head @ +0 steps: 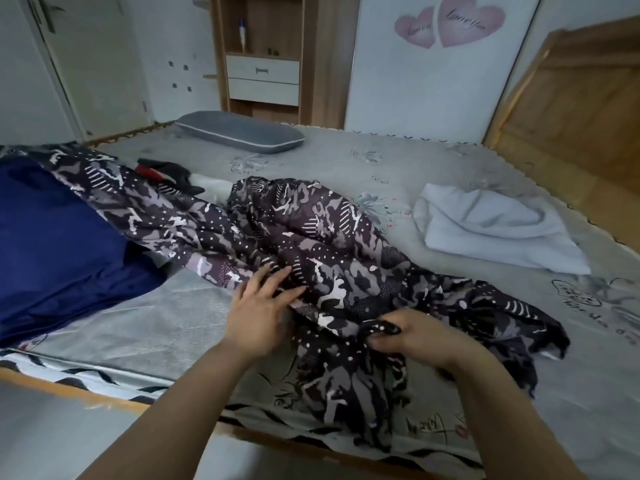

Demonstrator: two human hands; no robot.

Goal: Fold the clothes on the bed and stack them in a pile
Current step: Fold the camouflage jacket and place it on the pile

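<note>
A crumpled dark camouflage-patterned garment [311,244] lies across the middle of the bed [145,327], stretching from the far left down over the near edge. My left hand [263,306] rests on it with fingers spread and straight. My right hand [408,336] pinches a fold of the same cloth near the front. A blue garment [59,244] lies at the left, partly under the patterned cloth. A folded white garment [491,230] sits at the right. A small black and red item [169,173] lies further back.
A grey pillow [239,131] lies at the head of the bed. Behind it stand a wooden shelf unit with white drawers [263,77] and a white wall with pink hearts. A wooden board [571,109] leans at the right. The bed's wooden edge [86,393] runs along the front.
</note>
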